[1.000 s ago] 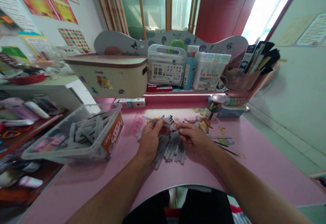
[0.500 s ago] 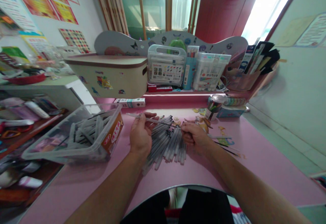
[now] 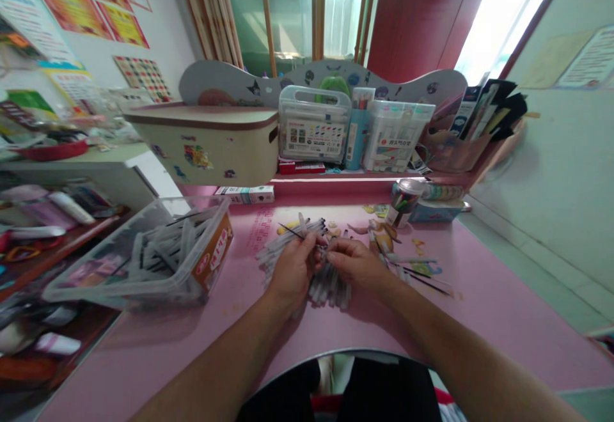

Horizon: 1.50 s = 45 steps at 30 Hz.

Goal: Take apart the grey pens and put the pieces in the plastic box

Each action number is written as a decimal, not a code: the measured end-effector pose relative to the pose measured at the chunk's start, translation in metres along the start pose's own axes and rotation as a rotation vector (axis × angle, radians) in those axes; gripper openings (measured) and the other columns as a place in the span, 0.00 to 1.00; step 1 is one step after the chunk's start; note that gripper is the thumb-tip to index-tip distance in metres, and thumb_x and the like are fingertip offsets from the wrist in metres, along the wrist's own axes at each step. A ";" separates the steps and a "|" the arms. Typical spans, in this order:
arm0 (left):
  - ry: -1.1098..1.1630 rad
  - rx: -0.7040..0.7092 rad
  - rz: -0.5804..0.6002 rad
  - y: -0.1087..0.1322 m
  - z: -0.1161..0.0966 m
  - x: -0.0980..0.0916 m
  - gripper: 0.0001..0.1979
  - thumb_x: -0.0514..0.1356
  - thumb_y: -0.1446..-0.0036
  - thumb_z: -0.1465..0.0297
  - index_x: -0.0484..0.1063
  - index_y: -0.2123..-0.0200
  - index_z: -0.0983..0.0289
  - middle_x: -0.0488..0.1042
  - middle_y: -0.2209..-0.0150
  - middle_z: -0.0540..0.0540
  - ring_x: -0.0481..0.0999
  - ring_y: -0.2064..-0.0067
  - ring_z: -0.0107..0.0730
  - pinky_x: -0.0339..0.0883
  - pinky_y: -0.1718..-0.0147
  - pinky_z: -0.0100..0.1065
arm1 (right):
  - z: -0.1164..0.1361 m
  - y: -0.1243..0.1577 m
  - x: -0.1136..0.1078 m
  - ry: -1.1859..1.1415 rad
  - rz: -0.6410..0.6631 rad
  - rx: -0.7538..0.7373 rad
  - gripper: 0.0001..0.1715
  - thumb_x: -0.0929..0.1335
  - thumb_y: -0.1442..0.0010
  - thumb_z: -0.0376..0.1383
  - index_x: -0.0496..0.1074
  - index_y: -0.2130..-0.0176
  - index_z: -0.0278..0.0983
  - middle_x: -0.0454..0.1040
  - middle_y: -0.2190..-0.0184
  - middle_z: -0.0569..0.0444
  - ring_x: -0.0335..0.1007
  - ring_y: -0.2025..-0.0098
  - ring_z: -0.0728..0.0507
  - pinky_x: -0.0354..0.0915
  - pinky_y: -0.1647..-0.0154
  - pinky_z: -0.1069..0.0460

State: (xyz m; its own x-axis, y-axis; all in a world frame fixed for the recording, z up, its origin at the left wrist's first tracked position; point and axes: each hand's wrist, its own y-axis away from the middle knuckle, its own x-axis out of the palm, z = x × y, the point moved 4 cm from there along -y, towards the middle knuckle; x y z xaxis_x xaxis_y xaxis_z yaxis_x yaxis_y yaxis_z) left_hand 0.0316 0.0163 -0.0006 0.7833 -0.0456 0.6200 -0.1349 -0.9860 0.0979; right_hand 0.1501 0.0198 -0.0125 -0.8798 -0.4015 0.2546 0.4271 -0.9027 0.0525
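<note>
In the head view, I see the left hand (image 3: 293, 270) gripping a thin dark rod (image 3: 290, 231), tip toward ten o'clock. At its three o'clock is the right hand (image 3: 359, 262) (its grip I can't tell). Pale tubes (image 3: 330, 291) lie beneath, on the worktop (image 3: 480, 326).

Head-worn view, facing forward and down, close above pink desk (image 3: 503, 307)

The left fingers (image 3: 307, 242) grip a thin dark rod (image 3: 290, 230) jutting out past them; the right fingers (image 3: 339, 254) curl just beside. Below both, translucent tubes (image 3: 330, 289) lie fanned on the bench (image 3: 503, 307). Left of the fingers stands a clear bin (image 3: 215, 252); beyond them, rightward, a jar (image 3: 405, 203).
</note>
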 end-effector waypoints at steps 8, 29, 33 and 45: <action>0.314 -0.289 -0.057 -0.002 0.004 -0.002 0.12 0.52 0.38 0.74 0.71 0.71 0.69 0.77 0.60 0.63 0.78 0.57 0.39 0.74 0.55 0.40 | 0.027 0.006 -0.017 0.235 -0.270 -0.352 0.16 0.61 0.58 0.26 0.64 0.66 0.38 0.62 0.73 0.60 0.57 0.72 0.50 0.56 0.70 0.54; 0.527 -0.422 -0.017 0.010 0.017 0.016 0.13 0.48 0.34 0.75 0.72 0.60 0.71 0.77 0.68 0.59 0.80 0.67 0.31 0.76 0.61 0.32 | 0.035 0.021 0.006 0.949 -0.317 -0.708 0.12 0.60 0.35 0.32 0.69 0.54 0.39 0.75 0.58 0.50 0.69 0.53 0.42 0.61 0.46 0.44; 0.413 -0.465 -0.090 0.010 0.010 0.013 0.13 0.48 0.33 0.73 0.70 0.65 0.71 0.74 0.70 0.59 0.77 0.71 0.28 0.74 0.72 0.26 | 0.045 0.025 -0.005 0.905 -0.489 -0.683 0.11 0.60 0.34 0.35 0.70 0.57 0.38 0.75 0.61 0.50 0.70 0.56 0.43 0.63 0.53 0.48; -0.235 0.024 0.138 0.044 -0.105 0.019 0.05 0.60 0.42 0.69 0.69 0.68 0.65 0.65 0.78 0.47 0.60 0.81 0.18 0.55 0.83 0.20 | 0.045 0.017 -0.019 1.003 -0.549 -0.555 0.15 0.59 0.35 0.37 0.71 0.68 0.37 0.75 0.71 0.52 0.69 0.66 0.44 0.59 0.62 0.50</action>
State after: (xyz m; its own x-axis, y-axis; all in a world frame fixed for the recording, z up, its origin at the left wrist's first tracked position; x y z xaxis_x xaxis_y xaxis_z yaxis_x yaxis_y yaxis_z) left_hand -0.0233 -0.0108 0.0970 0.8783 -0.2129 0.4282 -0.2381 -0.9712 0.0053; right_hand 0.1831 0.0191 0.0269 -0.7877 0.3231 -0.5245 0.0269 -0.8326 -0.5532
